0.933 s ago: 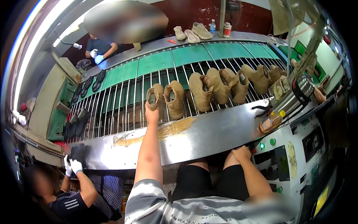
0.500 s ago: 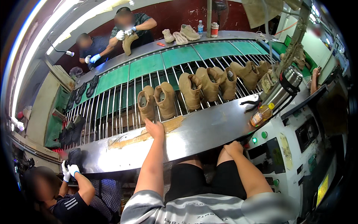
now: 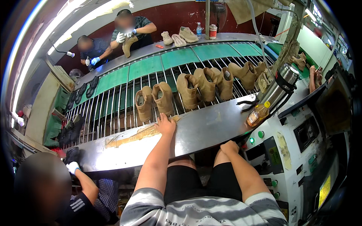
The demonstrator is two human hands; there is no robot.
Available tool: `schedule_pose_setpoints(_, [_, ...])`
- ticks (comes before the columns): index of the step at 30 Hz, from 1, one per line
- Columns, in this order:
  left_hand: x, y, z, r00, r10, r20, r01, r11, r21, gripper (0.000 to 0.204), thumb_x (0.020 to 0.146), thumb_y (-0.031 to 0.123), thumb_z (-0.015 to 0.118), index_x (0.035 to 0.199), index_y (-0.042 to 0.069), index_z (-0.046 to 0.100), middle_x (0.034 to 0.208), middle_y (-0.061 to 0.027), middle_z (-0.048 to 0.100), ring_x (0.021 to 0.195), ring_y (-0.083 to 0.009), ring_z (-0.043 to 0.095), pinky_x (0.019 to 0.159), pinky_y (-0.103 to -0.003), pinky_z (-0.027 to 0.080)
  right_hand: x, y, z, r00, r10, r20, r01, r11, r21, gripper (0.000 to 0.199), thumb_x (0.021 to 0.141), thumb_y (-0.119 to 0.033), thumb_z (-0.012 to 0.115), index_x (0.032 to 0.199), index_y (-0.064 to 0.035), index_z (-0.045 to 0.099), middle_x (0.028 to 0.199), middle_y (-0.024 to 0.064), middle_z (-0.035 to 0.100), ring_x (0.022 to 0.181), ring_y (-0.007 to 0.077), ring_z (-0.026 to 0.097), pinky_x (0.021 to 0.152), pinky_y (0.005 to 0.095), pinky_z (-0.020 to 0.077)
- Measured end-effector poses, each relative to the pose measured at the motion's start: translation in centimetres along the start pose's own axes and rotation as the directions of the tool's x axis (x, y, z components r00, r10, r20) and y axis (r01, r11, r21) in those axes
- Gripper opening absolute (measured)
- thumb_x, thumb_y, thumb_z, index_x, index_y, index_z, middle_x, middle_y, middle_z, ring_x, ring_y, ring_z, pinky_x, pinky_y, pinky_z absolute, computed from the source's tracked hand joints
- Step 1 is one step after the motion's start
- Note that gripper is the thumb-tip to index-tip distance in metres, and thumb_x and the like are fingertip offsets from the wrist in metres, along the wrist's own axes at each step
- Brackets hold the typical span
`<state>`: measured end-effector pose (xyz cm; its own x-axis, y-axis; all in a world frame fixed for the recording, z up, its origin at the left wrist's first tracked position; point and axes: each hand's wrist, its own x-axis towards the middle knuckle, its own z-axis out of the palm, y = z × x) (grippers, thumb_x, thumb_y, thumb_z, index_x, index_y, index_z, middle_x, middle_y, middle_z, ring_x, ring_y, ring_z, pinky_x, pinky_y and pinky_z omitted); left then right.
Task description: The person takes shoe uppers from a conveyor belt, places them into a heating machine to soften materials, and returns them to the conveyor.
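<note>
My left hand rests on the metal ledge with its fingers spread. Its fingertips reach the lower end of a tan ankle boot; whether they press on it I cannot tell. Just left stands a matching boot. Both are upright on the metal roller rack, openings up. Farther right, several more tan boots stand in a row. My right hand lies on my right knee, below the ledge's front edge, its fingers mostly hidden.
A steel thermos and a bottle of amber drink stand at right, beside a control panel with green buttons. Black shoes sit on the left. Two people work across the line; another person sits close at lower left.
My left hand has moved right, from the left boot's foot to the second boot's, its fingers now more spread. The view shifted slightly. The person at lower left has come closer.
</note>
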<state>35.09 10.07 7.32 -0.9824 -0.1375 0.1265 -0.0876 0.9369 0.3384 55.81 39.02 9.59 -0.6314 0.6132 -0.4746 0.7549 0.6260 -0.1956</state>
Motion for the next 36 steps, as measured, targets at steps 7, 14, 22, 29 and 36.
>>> schedule_pose_setpoints(7, [0.0,0.9,0.4,0.997,0.025,-0.071,-0.023,0.999,0.03,0.071,0.085,0.039,0.051,0.145,0.004,0.038,0.152,-0.0095,0.037,0.136,-0.0281,0.039,0.114,-0.057,0.018,0.5,-0.1,0.0,0.999,0.018,0.034,-0.019,1.0,0.008,0.052,0.079,-0.033,0.059,0.118,0.0019,0.063,0.129,0.0238,0.057,0.117,0.0357,0.058,0.098,0.0408,0.0467])
schedule_pose_setpoints(14, [-0.2,0.9,0.8,0.979,0.082,-0.185,-0.089,0.996,-0.028,0.064,0.084,0.035,0.055,0.138,0.003,0.047,0.145,-0.0112,0.046,0.131,-0.0293,0.045,0.113,-0.056,0.021,0.3,0.3,-0.6,0.999,0.043,0.019,-0.044,0.999,0.032,0.051,0.079,-0.034,0.059,0.116,0.0009,0.065,0.127,0.024,0.058,0.116,0.0364,0.058,0.096,0.0424,0.0479])
schedule_pose_setpoints(22, [0.1,0.3,1.5,0.978,0.12,-0.173,-0.129,0.991,-0.043,0.062,0.083,0.033,0.056,0.14,0.008,0.048,0.146,-0.0072,0.046,0.129,-0.0291,0.046,0.112,-0.056,0.022,0.1,0.4,-1.0,0.998,0.049,0.05,-0.052,0.997,0.061,0.054,0.079,-0.03,0.059,0.119,0.0066,0.06,0.128,0.0243,0.056,0.117,0.037,0.057,0.1,0.0404,0.045])
schedule_pose_setpoints(29, [-0.1,-0.6,1.2,0.966,0.215,-0.145,-0.228,0.971,-0.078,0.06,0.082,0.026,0.055,0.139,0.011,0.049,0.145,-0.006,0.048,0.129,-0.0292,0.047,0.111,-0.056,0.023,-0.8,0.0,-1.2,1.0,0.024,0.014,-0.025,0.997,0.067,0.054,0.078,-0.029,0.059,0.118,0.0062,0.06,0.127,0.0237,0.057,0.116,0.0365,0.057,0.1,0.0401,0.045])
schedule_pose_setpoints(36, [-0.6,0.5,0.5,0.949,0.248,-0.195,-0.266,0.961,-0.074,0.059,0.08,0.022,0.054,0.137,0.009,0.051,0.142,-0.0098,0.05,0.128,-0.0318,0.047,0.11,-0.053,0.028,-0.6,0.5,-0.7,1.0,0.008,0.027,-0.009,0.997,0.072,0.054,0.077,-0.03,0.06,0.117,0.0064,0.061,0.128,0.0237,0.056,0.116,0.0366,0.057,0.1,0.0402,0.0449])
